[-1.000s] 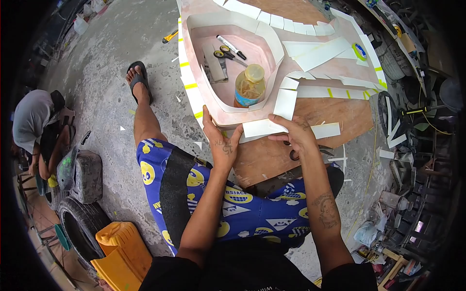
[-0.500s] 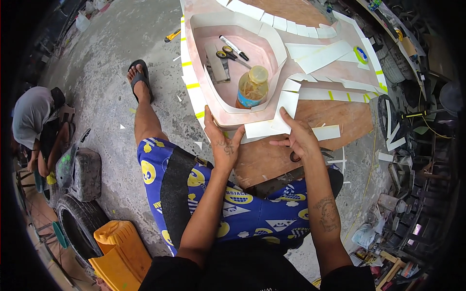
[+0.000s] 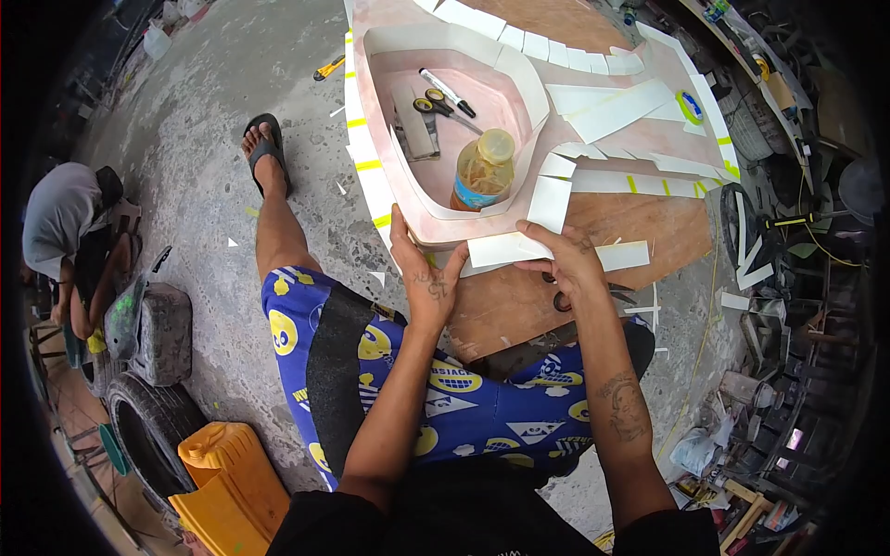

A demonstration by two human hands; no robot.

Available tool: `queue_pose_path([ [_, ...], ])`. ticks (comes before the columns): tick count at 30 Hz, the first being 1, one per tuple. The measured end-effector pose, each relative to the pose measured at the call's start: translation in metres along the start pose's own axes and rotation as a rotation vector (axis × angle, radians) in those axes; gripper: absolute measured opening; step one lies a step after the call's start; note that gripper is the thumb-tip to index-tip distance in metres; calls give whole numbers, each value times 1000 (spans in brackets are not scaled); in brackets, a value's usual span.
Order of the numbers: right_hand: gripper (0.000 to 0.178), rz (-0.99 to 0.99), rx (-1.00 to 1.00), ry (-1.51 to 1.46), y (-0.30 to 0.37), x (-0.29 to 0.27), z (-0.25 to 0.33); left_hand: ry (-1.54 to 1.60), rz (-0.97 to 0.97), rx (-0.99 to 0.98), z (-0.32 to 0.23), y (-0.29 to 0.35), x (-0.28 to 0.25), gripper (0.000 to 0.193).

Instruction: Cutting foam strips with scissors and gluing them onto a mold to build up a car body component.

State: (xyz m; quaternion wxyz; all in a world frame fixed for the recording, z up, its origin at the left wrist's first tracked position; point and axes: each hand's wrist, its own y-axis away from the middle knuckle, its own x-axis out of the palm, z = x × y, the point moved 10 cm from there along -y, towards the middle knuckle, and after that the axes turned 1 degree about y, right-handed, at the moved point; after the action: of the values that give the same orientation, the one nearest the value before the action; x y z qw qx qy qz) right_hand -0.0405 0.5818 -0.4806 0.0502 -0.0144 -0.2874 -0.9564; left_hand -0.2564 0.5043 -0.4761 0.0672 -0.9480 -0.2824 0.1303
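Note:
A pinkish molded panel (image 3: 464,225) with a raised white-walled recess lies before me, white card strips taped along its edges. My left hand (image 3: 428,283) grips its near left corner, index finger along the side and thumb beside the left end of a white card strip (image 3: 501,249). My right hand (image 3: 567,259) pinches that strip's right part, thumb on top and other fingers partly hidden below. Inside the recess stand or lie a jar (image 3: 482,171) of amber contents with a yellowish lid, black-and-yellow scissors (image 3: 436,102), a marker (image 3: 447,91) and a grey flat piece (image 3: 414,120).
A brown board (image 3: 519,310) lies under the panel, with dark-handled scissors (image 3: 564,301) near my right wrist. Blue-and-yellow tape (image 3: 689,107) rests on the panel's right part. At left are a tire (image 3: 153,426), a cut yellow container (image 3: 232,473) and a crouching person (image 3: 69,222).
My right hand has shifted slightly left and down, its thumb sliding onto the near white strip as the fingers close. The left hand stays at the corner.

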Motion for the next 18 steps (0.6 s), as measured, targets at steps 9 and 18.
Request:
queue_pose_path([
  [9,44,12,28,-17,7,-1,3,-4,1,-24,3,0,1,104],
  [18,39,-2,48,-129,3,0,-7,-55,11,16,1,1,2,98],
])
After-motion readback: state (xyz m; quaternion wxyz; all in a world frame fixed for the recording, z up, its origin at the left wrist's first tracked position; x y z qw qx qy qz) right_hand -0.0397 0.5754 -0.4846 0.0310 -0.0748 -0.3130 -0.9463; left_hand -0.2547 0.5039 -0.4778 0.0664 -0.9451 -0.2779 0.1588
